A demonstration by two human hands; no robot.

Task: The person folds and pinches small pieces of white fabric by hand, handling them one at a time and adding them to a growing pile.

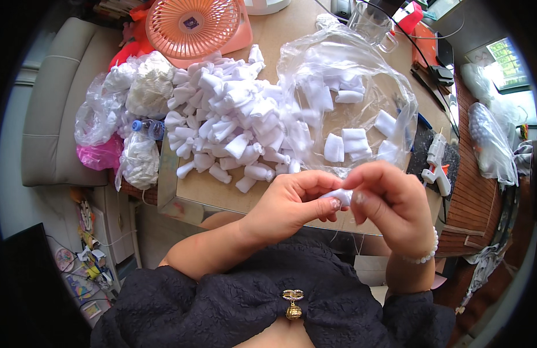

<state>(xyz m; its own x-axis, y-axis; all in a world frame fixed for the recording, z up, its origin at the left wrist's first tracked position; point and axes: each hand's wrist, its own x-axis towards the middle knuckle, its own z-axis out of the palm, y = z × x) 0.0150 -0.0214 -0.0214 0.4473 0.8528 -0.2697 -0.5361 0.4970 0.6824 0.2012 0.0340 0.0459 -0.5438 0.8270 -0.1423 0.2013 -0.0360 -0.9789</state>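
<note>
Just beyond the table's front edge, my left hand [294, 198] pinches a small white fabric roll [340, 196] between thumb and fingers. The thumb and fingertips of my right hand [386, 204], with a white bead bracelet at the wrist, close on the right end of that roll. My fingers cover part of it. To the left spreads a heap of white fabric pieces [233, 108], many gathered at one end. Behind my hands lies a clear plastic bag [351, 56], with several flatter white rolls [355, 141] in it.
A pink fan [194, 26] stands at the back of the table [268, 32]. Bags of white cord [140, 161] and a plastic bottle [148, 128] lie at left. On the right are a hot glue gun [436, 165], a glass mug [373, 26] and a black cable [425, 56].
</note>
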